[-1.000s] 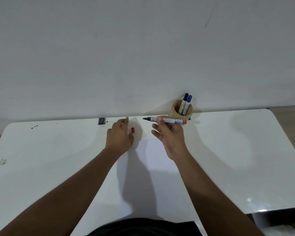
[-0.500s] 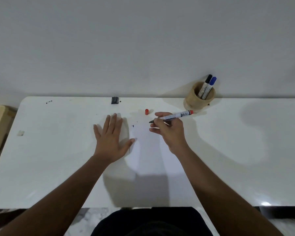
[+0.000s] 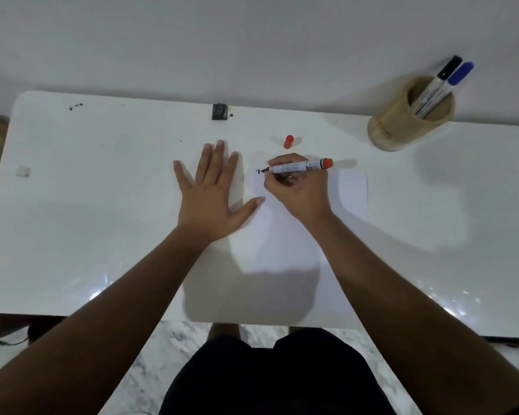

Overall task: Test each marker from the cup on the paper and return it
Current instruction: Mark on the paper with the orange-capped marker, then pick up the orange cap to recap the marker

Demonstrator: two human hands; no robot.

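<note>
My right hand grips an uncapped red-ended marker, its tip down at the top left corner of the white paper, beside a small dark blue mark. Its red cap lies on the table just beyond the paper. Flat on the paper's left edge rests my left hand, fingers spread. A wooden cup at the back right holds a black-capped marker and a blue-capped marker.
The white table stands against a white wall. A small black object sits at the table's back edge, with dark specks at the back left. A whitish scrap lies near the left edge.
My right hand lowered the marker from mid-air to the paper, tip now touching. My left hand let go of the red cap and spread flat on the paper. The view tilted downward.
</note>
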